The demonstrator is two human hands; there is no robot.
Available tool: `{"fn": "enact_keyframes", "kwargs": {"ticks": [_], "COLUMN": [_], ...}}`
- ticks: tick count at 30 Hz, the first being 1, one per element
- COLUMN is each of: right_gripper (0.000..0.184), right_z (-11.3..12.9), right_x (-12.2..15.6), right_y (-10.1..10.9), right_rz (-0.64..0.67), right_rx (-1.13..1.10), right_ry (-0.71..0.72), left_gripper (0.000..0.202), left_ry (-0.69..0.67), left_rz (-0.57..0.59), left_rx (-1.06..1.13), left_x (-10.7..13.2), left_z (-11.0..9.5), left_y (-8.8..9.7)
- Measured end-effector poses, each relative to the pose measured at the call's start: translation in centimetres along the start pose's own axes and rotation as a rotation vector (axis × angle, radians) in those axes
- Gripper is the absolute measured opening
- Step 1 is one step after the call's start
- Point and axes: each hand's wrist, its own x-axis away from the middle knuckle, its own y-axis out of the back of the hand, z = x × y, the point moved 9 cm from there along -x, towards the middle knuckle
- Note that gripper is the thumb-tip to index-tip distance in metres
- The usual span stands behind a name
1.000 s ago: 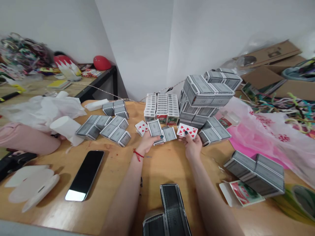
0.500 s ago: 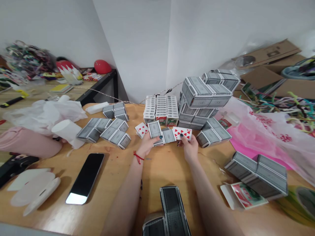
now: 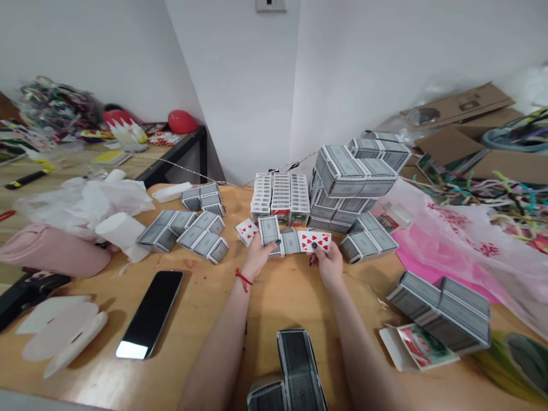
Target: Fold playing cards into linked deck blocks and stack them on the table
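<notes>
My left hand (image 3: 258, 255) pinches a grey-backed playing card (image 3: 269, 230), its thumb across the lower edge. Between the hands lies another grey-backed card piece (image 3: 291, 242). Thumb on top, my right hand (image 3: 329, 261) grips a heart playing card (image 3: 315, 240) by its lower edge, face up. Left of the left hand, a second heart card (image 3: 246, 230) shows its face. Just behind the cards stand three columns of stacked card boxes (image 3: 280, 197). The undersides of the held cards are hidden.
Grey card-covered blocks stand at the right in a tall stack (image 3: 349, 177), at the left (image 3: 203, 237), and at the near edge (image 3: 299, 365). A phone (image 3: 150, 314) lies left of my arms. An opened card box (image 3: 422, 345) and pink plastic sheeting (image 3: 445, 228) are at the right.
The view has tilted up slightly, so things sit a little lower in the picture. Both hands keep their holds; the right hand's heart card looks slightly more level with the middle piece.
</notes>
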Motion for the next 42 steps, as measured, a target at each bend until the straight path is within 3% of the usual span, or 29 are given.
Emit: {"fn": "enact_keyframes", "kwargs": {"ticks": [4, 10, 17, 26, 34, 42], "right_gripper": [0.028, 0.03, 0.033, 0.038, 0.036, 0.034], "right_z": [-0.2, -0.2, -0.4, -1.2, -1.1, -1.7], "right_x": [0.2, 0.7, 2.0, 5.8, 5.7, 5.2], "right_y": [0.2, 0.3, 0.4, 1.6, 1.4, 1.5], "right_rz": [0.01, 0.014, 0.122, 0.258, 0.315, 0.403], "right_rx": [-0.019, 0.019, -0.04, 0.167, 0.271, 0.392], "right_ry": [-0.001, 0.02, -0.078, -0.202, -0.191, -0.257], "left_gripper": [0.043, 0.052, 0.054, 0.049, 0.05, 0.05], "left_ry": [-0.112, -0.268, -0.27, -0.258, -0.203, -0.244], "left_rz": [-0.009, -0.151, -0.137, -0.114, -0.015, -0.024], "left_rx": [-0.121, -0.308, -0.371, -0.569, -0.602, -0.569], "left_x": [0.0, 0.8, 1.9, 6.1, 5.2, 4.8], "left_z": [-0.6, -2.1, -2.4, -1.8, -0.9, -0.8], "left_y": [0.3, 1.2, 0.9, 1.2, 0.6, 0.9]}}
